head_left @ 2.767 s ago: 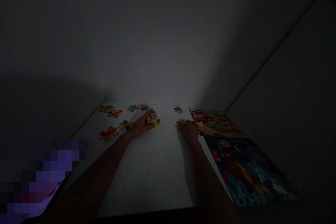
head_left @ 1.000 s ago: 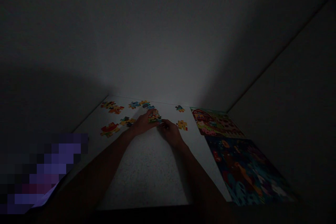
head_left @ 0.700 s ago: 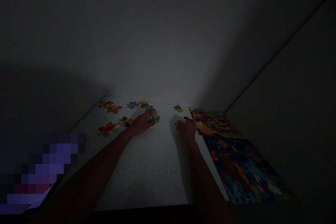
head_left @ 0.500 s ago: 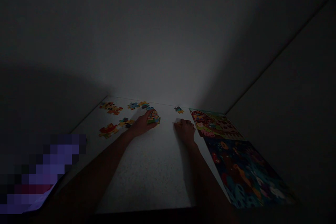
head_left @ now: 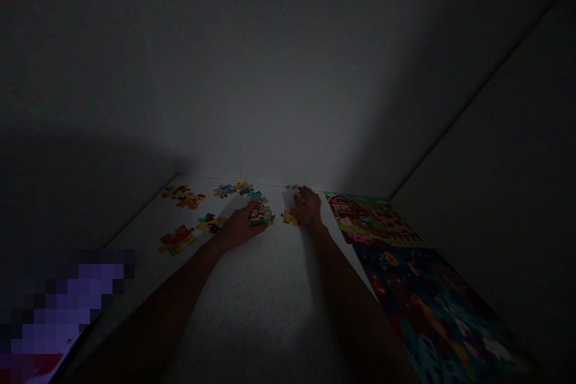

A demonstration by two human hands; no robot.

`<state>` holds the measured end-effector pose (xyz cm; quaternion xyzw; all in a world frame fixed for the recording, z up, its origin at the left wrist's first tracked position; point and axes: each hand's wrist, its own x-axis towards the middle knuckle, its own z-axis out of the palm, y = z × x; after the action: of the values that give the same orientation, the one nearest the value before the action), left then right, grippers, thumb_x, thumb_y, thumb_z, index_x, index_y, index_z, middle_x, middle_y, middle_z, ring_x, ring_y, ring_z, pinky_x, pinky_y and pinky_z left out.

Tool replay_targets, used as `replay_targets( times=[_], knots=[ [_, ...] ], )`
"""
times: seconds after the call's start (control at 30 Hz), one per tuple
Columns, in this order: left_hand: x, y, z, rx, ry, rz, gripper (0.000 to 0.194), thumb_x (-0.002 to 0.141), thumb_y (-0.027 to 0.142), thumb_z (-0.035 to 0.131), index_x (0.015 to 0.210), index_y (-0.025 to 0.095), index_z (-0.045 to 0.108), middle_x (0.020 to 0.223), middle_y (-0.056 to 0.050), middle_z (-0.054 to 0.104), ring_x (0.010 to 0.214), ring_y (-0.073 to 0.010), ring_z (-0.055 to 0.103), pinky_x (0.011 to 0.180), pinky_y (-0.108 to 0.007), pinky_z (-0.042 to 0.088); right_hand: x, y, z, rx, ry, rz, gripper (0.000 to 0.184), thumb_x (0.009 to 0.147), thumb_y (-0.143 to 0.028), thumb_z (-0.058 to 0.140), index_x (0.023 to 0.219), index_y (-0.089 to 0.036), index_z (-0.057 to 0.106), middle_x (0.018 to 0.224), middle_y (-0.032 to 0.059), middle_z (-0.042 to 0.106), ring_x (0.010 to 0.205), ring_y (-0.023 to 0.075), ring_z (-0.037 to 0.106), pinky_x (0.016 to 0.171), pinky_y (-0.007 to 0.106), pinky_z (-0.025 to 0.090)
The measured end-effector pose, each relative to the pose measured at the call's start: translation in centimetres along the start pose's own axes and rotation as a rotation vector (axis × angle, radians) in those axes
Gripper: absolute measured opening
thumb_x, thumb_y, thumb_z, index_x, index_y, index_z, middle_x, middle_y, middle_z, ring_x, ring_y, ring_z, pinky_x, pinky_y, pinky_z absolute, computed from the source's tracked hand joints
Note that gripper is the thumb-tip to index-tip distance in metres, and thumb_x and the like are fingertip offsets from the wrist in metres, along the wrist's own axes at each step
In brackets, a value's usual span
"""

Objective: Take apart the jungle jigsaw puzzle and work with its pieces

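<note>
In the head view my left hand [head_left: 240, 223] is closed around a stack of colourful puzzle pieces [head_left: 261, 214], thumb on the near side and fingers on the far side. My right hand [head_left: 309, 207] is at the table's far edge, its fingertips on a blurred dark puzzle piece [head_left: 294, 186]. A yellow puzzle piece [head_left: 290, 217] lies flat between the hands, just left of my right wrist. Beyond the left hand are blue and yellow pieces [head_left: 234, 189]. Yellow-and-dark pieces [head_left: 211, 223] lie close to its left side.
Red and orange pieces [head_left: 177, 240] and more orange pieces [head_left: 184, 197] lie at the left of the white table [head_left: 252, 312]. A farm picture [head_left: 373, 219] and a dark blue sea picture [head_left: 432, 306] cover the right side. A wall [head_left: 270, 102] rises behind. The light is dim.
My right hand has let go of the yellow piece on the table and moved to the far piece, which has shifted left. The left hand still holds the stack.
</note>
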<state>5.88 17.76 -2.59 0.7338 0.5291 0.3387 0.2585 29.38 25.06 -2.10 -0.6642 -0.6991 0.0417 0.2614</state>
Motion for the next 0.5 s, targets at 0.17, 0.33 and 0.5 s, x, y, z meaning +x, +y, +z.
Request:
replay_targets(
  times=[0.17, 0.33, 0.5],
  knots=[
    [-0.2, 0.7, -0.2, -0.041, -0.009, -0.038, 0.065, 0.076, 0.056, 0.067, 0.130, 0.023, 0.050, 0.110, -0.008, 0.071, 0.098, -0.0254, 0.069, 0.085, -0.035, 0.054, 0.8, 3.2, -0.3, -0.080, 0.027, 0.207, 0.042, 0.093, -0.037, 0.050, 0.124, -0.010, 0.061, 0.132, 0.0236, 0.059, 0.129, 0.0340, 0.049, 0.109, 0.050, 0.028],
    [-0.1, 0.8, -0.2, -0.185, 0.001, 0.010, 0.073, 0.073, 0.057, 0.071, 0.133, 0.024, 0.047, 0.114, -0.007, 0.070, 0.101, -0.0243, 0.068, 0.089, -0.036, 0.053, 0.2, 3.9, -0.3, 0.015, 0.059, 0.242, 0.033, 0.083, -0.035, 0.059, 0.104, -0.010, 0.066, 0.116, 0.0230, 0.066, 0.114, 0.0304, 0.060, 0.099, 0.041, 0.039],
    [0.0, 0.6, -0.2, -0.165, 0.051, -0.012, 0.066, 0.074, 0.045, 0.071, 0.132, 0.023, 0.048, 0.115, -0.007, 0.069, 0.101, -0.0243, 0.067, 0.089, -0.036, 0.052, -1.1, 4.2, -1.2, 0.467, 0.185, 0.223, 0.035, 0.062, -0.033, 0.070, 0.091, -0.018, 0.058, 0.094, 0.0105, 0.068, 0.095, 0.0282, 0.063, 0.088, 0.040, 0.046]
  ],
)
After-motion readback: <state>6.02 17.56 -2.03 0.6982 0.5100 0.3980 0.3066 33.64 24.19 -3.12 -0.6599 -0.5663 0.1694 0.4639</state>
